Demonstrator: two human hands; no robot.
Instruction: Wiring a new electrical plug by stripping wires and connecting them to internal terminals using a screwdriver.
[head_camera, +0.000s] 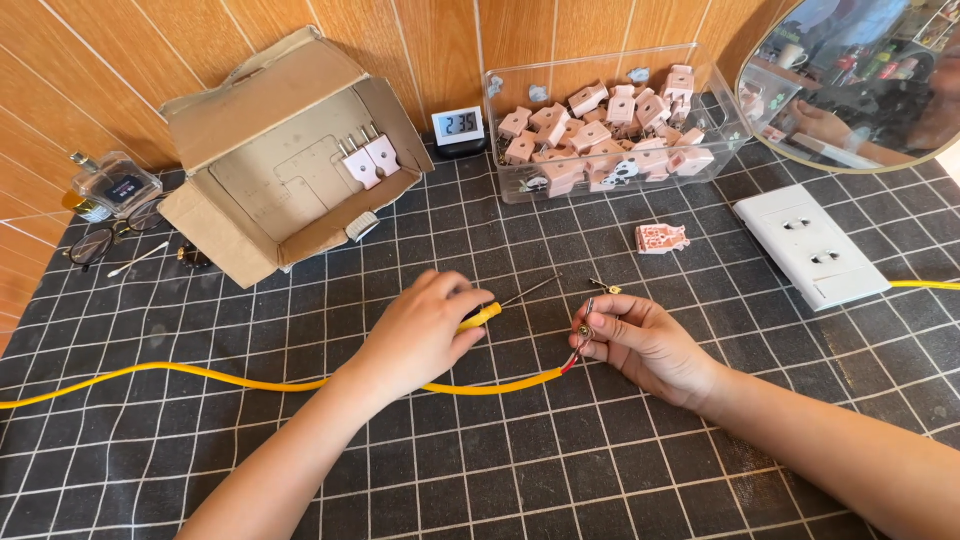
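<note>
My left hand grips a yellow-handled screwdriver; its thin metal shaft points up and right. My right hand pinches the stripped end of a yellow cable, holding a small metal prong with a brass screw at the red and white wire ends. The cable runs left across the black gridded mat to the frame's edge. A second small metal prong lies on the mat just above my right hand.
A pink plug shell lies beyond my right hand. A clear bin holds several pink plugs. An open cardboard box contains two plugs. Also here: a white socket strip, small clock, glasses, round mirror.
</note>
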